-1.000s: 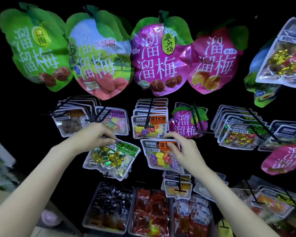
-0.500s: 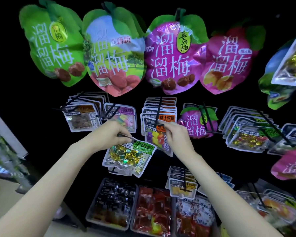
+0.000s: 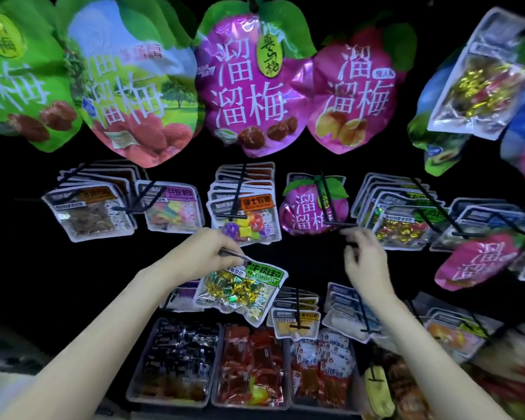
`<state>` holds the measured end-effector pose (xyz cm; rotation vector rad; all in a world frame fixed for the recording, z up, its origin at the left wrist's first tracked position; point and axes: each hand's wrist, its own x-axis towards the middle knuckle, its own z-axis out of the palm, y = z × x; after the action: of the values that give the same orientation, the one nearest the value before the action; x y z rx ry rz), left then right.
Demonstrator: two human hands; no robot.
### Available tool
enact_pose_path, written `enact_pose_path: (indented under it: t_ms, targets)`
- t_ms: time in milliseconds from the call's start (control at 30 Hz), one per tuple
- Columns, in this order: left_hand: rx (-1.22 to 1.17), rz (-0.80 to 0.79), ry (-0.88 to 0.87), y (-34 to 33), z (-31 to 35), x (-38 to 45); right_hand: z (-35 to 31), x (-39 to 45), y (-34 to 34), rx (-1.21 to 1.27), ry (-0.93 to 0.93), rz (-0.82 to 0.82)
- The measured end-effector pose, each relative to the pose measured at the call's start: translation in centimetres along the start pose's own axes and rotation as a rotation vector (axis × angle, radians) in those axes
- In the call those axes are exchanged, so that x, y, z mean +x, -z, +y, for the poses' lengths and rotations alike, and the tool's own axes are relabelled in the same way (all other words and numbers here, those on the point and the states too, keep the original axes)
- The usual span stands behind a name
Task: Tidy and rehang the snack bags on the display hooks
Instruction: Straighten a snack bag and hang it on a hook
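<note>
A clear snack bag with a green label and gold-wrapped candies point(image 3: 240, 291) hangs tilted at the tip of a black display hook point(image 3: 232, 254). My left hand point(image 3: 208, 253) grips that hook just behind the bag's top edge. My right hand point(image 3: 365, 262) hovers to the right with loosely curled fingers and holds nothing. Above, a stack of clear bags with an orange label and coloured cubes point(image 3: 244, 221) hangs on its own hook. A small pink plum bag point(image 3: 311, 207) hangs beside it, just above my right hand.
Big green and pink plum bags point(image 3: 249, 86) hang across the top row. More clear bags fill hooks at left point(image 3: 88, 212) and right point(image 3: 402, 224). Trays of dark point(image 3: 176, 362) and red point(image 3: 250, 365) snacks sit below, with further hooks protruding toward me.
My right hand let go of the orange-label bag, which now hangs on the stack, and moved right and down, empty. My left hand stays on the hook with the green-label bag.
</note>
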<state>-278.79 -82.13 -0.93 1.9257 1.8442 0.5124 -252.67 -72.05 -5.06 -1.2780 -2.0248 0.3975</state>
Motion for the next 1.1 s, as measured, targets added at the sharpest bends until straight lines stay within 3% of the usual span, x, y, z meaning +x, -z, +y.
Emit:
enact_pose_path:
  t_ms: [67, 167, 300, 400, 600, 733, 833, 933, 1100]
  targets:
    - [-0.014, 0.002, -0.018, -1.1, 1.1, 0.9, 0.2, 2.6, 0.9, -0.013, 0.063, 0.019]
    - [-0.046, 0.037, -0.035, -1.9, 2.3, 1.6, 0.1, 7.3, 0.0, -0.037, 0.141, -0.079]
    - [-0.018, 0.079, -0.035, -1.9, 3.0, 1.8, 0.6, 11.0, -2.3, -0.111, 0.039, -0.070]
    - [0.013, 0.107, -0.022, -1.8, 3.1, 1.9, 0.4, 11.9, -2.3, 0.033, -0.010, 0.043]
    - [0.016, 0.126, -0.006, -2.0, 3.4, 2.2, 1.0, 12.6, -1.4, 0.248, -0.087, -0.083]
    - [-0.070, 0.128, -0.007, -2.3, 3.8, 2.8, 0.7, 11.6, -0.1, 0.205, 0.050, -0.132]
    - [-0.137, 0.115, -0.023, -2.5, 4.1, 2.8, 0.5, 9.3, 1.9, 0.244, 0.103, -0.280]
    - [-0.177, 0.088, -0.029, -2.5, 4.3, 2.6, 0.0, 6.6, 4.4, 0.071, 0.215, -0.372]
    - [-0.273, 0.058, -0.059, -2.0, 5.2, 2.6, -1.5, 3.7, 7.2, -0.019, 0.301, -0.363]
